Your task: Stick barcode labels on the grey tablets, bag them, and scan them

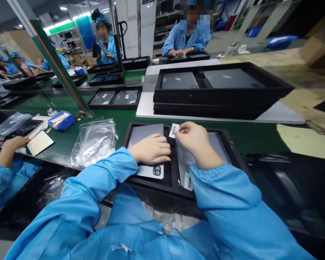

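Observation:
A black tray [173, 180] lies in front of me on the green belt with two grey tablets in it. My left hand [151, 148] rests on the left tablet [144, 133], fingers curled loosely over it, holding nothing. My right hand [196, 142] is over the right tablet [219, 144], which lies in a clear bag with a barcode sticker near its lower end. Thumb and forefinger of my right hand pinch a small white barcode label [173, 130], held above the tray's middle divider.
A pile of clear plastic bags [93, 142] lies left of the tray. Stacked black trays with tablets [219, 90] stand behind on a white board. A blue box [61, 120] and a slanted green post [56, 61] are at left. A neighbour's hand [8, 146] works at far left; other workers sit across.

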A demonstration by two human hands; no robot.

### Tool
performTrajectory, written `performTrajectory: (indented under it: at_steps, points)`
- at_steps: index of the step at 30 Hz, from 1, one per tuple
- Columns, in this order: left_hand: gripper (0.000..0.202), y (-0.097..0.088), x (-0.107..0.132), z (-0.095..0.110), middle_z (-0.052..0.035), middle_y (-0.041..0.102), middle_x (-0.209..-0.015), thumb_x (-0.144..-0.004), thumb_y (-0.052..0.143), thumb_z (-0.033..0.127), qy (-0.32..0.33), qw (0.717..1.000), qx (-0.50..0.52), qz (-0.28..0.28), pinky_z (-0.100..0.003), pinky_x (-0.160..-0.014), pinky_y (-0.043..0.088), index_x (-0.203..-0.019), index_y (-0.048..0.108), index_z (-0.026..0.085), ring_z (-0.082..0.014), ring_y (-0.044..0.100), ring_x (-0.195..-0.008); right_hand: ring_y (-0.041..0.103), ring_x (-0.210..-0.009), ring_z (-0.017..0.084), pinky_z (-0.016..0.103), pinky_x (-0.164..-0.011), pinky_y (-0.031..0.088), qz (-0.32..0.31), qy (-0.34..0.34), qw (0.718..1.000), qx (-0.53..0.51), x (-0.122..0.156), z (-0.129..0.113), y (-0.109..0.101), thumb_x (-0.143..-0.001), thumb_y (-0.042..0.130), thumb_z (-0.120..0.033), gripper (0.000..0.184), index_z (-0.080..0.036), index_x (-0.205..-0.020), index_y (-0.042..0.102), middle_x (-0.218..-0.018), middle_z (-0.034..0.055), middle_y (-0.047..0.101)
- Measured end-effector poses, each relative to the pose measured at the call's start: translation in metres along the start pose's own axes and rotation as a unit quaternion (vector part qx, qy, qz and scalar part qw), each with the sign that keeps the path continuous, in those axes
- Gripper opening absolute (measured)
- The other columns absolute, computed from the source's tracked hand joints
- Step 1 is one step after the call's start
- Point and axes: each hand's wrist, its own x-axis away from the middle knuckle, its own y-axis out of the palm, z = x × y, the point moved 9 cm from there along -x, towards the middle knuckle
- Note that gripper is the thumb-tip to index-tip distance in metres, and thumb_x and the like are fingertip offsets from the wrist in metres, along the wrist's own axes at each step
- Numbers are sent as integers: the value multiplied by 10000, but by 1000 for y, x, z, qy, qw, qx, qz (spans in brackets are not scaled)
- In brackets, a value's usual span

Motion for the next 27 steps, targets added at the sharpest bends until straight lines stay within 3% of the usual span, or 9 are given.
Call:
performTrajectory:
  at_steps: [4, 6, 9, 11, 15, 18, 21, 23, 27]
  points:
    - [559, -69, 43, -15, -104, 738, -1013, -1106, 232, 521, -48, 965, 56, 251, -458, -972, 418, -938, 647, 186, -237, 607, -929, 674, -584, 183, 282, -620, 510, -158, 33, 983, -87, 24, -7, 54, -761, 752, -114, 221, -202, -926, 634, -653, -7, 702]
    - [557, -87, 63, -25, -102, 738, -966, -1100, 253, 542, -89, 938, 71, 327, -460, -934, 438, -901, 640, 193, -236, 631, -902, 703, -643, 195, 280, -644, 520, -229, 0, 971, -62, 39, -20, 83, -745, 785, -78, 274, -213, -918, 622, -699, 7, 722]
    - [599, -92, 72, -34, -103, 731, -917, -1077, 255, 601, -132, 929, 66, 339, -472, -889, 467, -838, 632, 201, -244, 646, -875, 738, -828, 250, 301, -734, 525, -236, -94, 966, 47, 49, -38, 100, -688, 832, -54, 312, -220, -824, 606, -855, 75, 759]
    - [567, -89, 67, -34, -102, 729, -914, -1069, 291, 591, -126, 938, 63, 317, -467, -872, 481, -838, 633, 202, -239, 649, -868, 732, -890, 273, 315, -767, 520, -220, -123, 965, 76, 44, -43, 95, -703, 857, -120, 296, -220, -826, 608, -914, 97, 759]
    - [350, -69, 43, -32, -101, 736, -1003, -1059, 411, 412, -123, 963, 64, 230, -448, -904, 482, -907, 640, 195, -234, 650, -937, 685, -854, 214, 302, -787, 506, -78, -96, 992, 2, 18, -41, 33, -855, 779, -287, 180, -220, -867, 613, -857, 39, 710]
    - [302, -26, 18, -21, -111, 726, -1077, -1045, 420, 350, -92, 992, 57, 58, -443, -926, 482, -968, 660, 183, -252, 619, -984, 644, -787, 165, 278, -757, 501, 68, -89, 986, -125, 31, -25, -35, -947, 642, -321, 116, -220, -904, 604, -829, 6, 661]
    - [340, 13, 8, -13, -143, 695, -1130, -1041, 399, 361, -69, 994, 35, -80, -453, -910, 486, -1014, 674, 163, -282, 576, -989, 617, -737, 163, 282, -701, 501, 161, -102, 960, -207, 90, 9, -87, -947, 601, -364, 167, -232, -846, 589, -792, 10, 629]
    - [359, 23, 7, -16, -160, 676, -1151, -1038, 385, 370, -72, 992, 34, -99, -462, -923, 483, -1025, 673, 156, -294, 559, -1006, 586, -661, 168, 294, -635, 488, 186, -94, 956, -204, 143, 40, -108, -910, 636, -368, 183, -243, -782, 597, -709, 6, 602]
    - [377, 21, 5, -23, -171, 672, -1112, -1024, 377, 392, -79, 992, 46, -86, -481, -930, 485, -1030, 672, 158, -308, 566, -1006, 534, -502, 179, 321, -490, 440, 134, -31, 980, -145, 230, 102, -118, -827, 707, -371, 152, -269, -720, 675, -599, 14, 607]
